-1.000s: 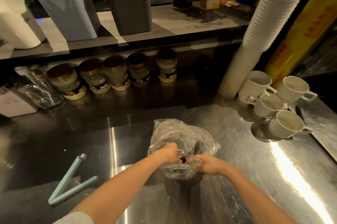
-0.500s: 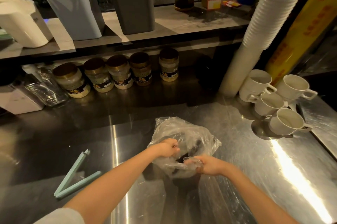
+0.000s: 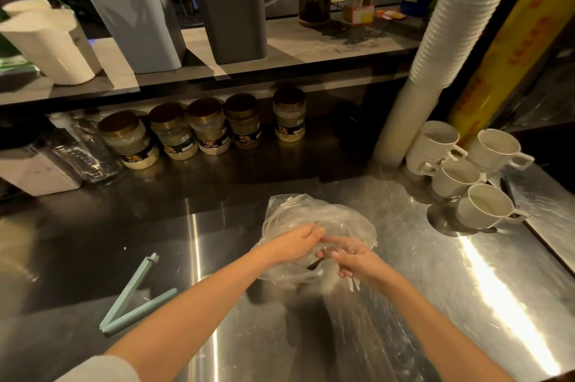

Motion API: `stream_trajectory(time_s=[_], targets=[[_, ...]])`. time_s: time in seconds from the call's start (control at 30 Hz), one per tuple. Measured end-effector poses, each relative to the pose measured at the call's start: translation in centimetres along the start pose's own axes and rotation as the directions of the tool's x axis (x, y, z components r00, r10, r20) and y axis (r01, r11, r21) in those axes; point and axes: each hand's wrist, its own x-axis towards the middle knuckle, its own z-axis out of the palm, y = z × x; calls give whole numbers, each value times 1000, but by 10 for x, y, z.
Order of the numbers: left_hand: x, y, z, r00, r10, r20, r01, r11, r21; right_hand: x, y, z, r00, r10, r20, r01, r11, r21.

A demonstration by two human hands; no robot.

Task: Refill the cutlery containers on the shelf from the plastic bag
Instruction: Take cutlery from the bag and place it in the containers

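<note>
- Two bare hands are meeting over the plastic bag (image 3: pixel 311 213). It is sitting on the steel counter (image 3: pixel 435 288), about midway between the left and right edges and nearer the front edge than the back.
- We are reading the left hand (image 3: pixel 295 244) as pinching the film at the bag's mouth, fingertips pressed together. The right hand (image 3: pixel 354 260) is lying against the same opening with film blurring over its fingers, and we cannot tell whether it is gripping or merely sliding in.
- We are judging the bag to be thin, soft and slippery. It is slumping rather than standing, so it is likely to collapse wherever it is not being held. A dark shape (image 3: pixel 312 265) is showing near the mouth, too blurred to name.
- We are expecting the contents, if cutlery, to be stiff and to be shifting and poking at the film. Taking hold of the pieces themselves while the other hand is keeping the mouth open is looking safer than lifting by the film alone.
- Both targets, the pale blue container (image 3: pixel 137 17) and the dark grey container (image 3: pixel 233 14), are standing side by side on the shelf (image 3: pixel 326 45) above the counter's back edge, well apart from the bag.
- One pale green clip (image 3: pixel 133 297) is lying open near the counter's front-left corner.
</note>
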Motion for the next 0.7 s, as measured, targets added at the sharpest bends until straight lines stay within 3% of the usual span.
stream_trajectory(time_s=[0.07, 0.13, 0.3, 0.43, 0.47, 0.6, 0.7], targets=[[-6, 9, -4, 1000, 0, 25, 1, 999, -50, 0, -1, -6, 999, -40, 3, 38, 976, 217], [-13, 18, -11, 998, -16, 67, 24, 993, -115, -3, -6, -10, 998, -53, 18, 44, 946, 322], [-40, 33, -30, 944, -39, 326, 147, 939, -312, -14, -31, -8, 996, -32, -80, 59, 929, 366], [-59, 29, -44, 847, 139, 512, 168, 845, -507, -19, -52, 0, 991, -72, -115, 113, 908, 404], [-63, 29, -47, 837, 179, 517, 159, 825, -542, -19, -56, 4, 988, -90, -125, 133, 904, 407], [-77, 37, -49, 933, 160, 322, 68, 801, -595, -15, -71, 22, 965, -154, -212, 238, 853, 464], [-82, 46, -51, 965, 185, 188, 19, 664, -748, -9, -77, 34, 955, -168, -246, 274, 816, 508]])
